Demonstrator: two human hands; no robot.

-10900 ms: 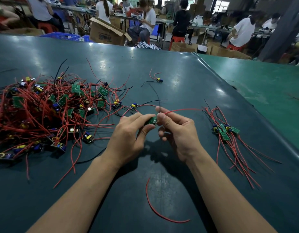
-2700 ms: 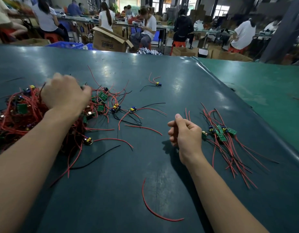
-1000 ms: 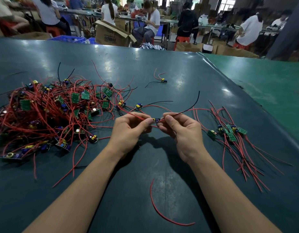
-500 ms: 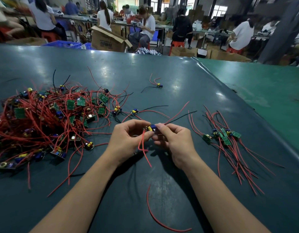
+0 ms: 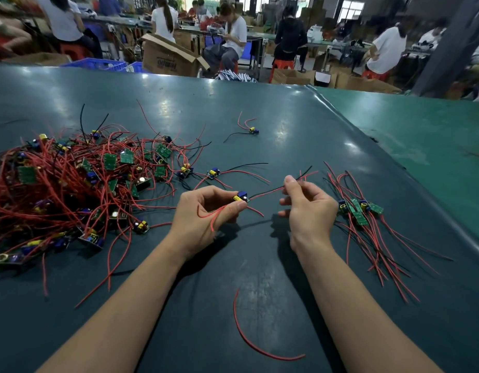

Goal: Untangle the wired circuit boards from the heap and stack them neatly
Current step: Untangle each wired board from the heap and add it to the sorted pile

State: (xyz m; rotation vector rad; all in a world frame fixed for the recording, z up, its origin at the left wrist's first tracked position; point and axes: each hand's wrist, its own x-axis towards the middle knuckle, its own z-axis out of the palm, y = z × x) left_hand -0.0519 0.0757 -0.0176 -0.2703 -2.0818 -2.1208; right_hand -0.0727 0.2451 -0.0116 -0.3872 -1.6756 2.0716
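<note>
Left hand (image 5: 203,216) pinches a board (image 5: 240,197); right hand (image 5: 307,208) pinches its wires (image 5: 270,191) taut. Tangled heap (image 5: 71,184) lies left, stack (image 5: 358,211) right, loose wire (image 5: 249,337) near, on the table (image 5: 287,125).

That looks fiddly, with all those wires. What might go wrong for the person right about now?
The right hand pinches wires that run taut to the small board the left hand holds; a hard pull might strain where they join the board. A red wire loops round the left fingers and could snag. Wires trailing from the sorted stack lie close by the right hand, so a careless sweep might muddle them again.
</note>
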